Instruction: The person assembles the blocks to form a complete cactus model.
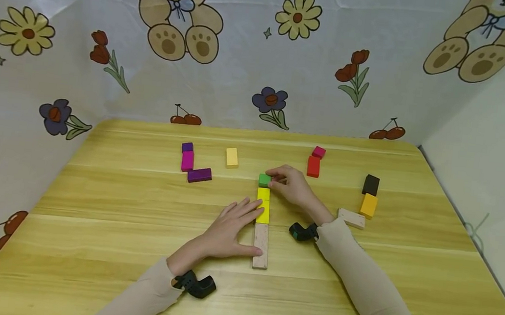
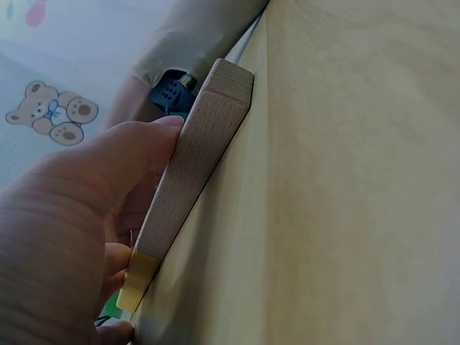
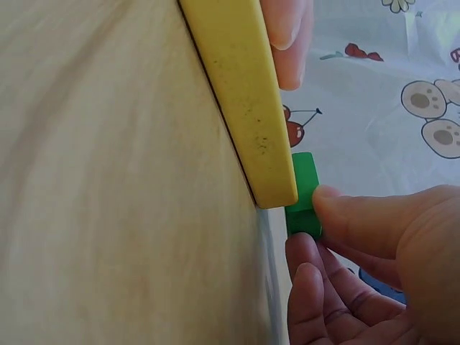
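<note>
In the head view a bare wood block [image 1: 260, 245], a yellow block [image 1: 263, 206] and a small green block [image 1: 264, 181] form a line running away from the person. My right hand [image 1: 292, 185] pinches the green block [image 3: 305, 194], which sits at the far end of the yellow block [image 3: 244, 100] in the right wrist view. With fingers spread, my left hand [image 1: 228, 229] rests on the line, its fingertips on the yellow block and its thumb on the wood block [image 2: 190, 154].
At the back left lie purple [image 1: 200, 175] and magenta [image 1: 187, 161] blocks and a pale yellow block [image 1: 232, 158]. Further right are a red block [image 1: 313, 166], a black block [image 1: 371, 185], an orange block [image 1: 368, 205] and another wood block [image 1: 351, 218].
</note>
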The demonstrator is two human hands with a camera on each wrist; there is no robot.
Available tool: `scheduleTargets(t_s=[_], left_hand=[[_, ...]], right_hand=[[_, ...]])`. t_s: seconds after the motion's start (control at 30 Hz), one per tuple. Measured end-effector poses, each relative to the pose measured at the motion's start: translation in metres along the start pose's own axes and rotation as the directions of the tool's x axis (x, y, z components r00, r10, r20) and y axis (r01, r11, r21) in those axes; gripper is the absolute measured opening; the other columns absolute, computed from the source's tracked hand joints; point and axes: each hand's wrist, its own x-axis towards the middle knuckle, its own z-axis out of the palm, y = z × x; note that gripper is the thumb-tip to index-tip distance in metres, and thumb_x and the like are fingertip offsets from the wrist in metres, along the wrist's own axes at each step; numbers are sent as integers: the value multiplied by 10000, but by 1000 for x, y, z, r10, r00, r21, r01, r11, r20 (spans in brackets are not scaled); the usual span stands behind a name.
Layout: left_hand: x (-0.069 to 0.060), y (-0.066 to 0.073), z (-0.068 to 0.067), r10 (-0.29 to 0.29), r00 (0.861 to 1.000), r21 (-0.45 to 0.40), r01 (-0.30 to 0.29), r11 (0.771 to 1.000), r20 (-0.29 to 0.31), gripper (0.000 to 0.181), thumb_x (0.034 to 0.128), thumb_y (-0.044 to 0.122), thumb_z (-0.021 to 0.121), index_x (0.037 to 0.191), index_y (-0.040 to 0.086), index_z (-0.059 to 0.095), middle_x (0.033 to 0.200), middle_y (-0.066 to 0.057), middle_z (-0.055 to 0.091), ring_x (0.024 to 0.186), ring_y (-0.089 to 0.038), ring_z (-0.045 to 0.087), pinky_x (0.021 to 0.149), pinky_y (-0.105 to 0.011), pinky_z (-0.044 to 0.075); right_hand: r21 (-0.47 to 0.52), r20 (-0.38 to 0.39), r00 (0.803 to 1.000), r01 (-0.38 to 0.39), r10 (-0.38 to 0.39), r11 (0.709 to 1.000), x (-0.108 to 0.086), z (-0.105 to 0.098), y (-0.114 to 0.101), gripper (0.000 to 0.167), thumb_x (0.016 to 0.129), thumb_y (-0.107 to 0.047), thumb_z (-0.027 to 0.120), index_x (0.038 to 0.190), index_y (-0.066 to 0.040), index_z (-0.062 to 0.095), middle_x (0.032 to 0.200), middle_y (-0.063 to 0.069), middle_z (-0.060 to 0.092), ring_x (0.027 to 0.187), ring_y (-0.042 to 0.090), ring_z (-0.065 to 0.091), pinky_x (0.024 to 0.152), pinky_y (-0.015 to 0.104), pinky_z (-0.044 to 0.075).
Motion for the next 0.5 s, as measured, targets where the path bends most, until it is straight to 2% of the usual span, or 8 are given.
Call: scheduleTargets(t_s=[0.5], left_hand=[[-1,2,-2,11,1000,2,-11,1000,-7,916,822,532,711,1534,105,325,1639,-25,203,1521,-315,115,1213,-549,91]], right_hand=[[-43,42,999,-16,18,999,-2,2,1,294,939,-95,645,1222,-16,663,1133,147,650,979,264,595,920,412,517]])
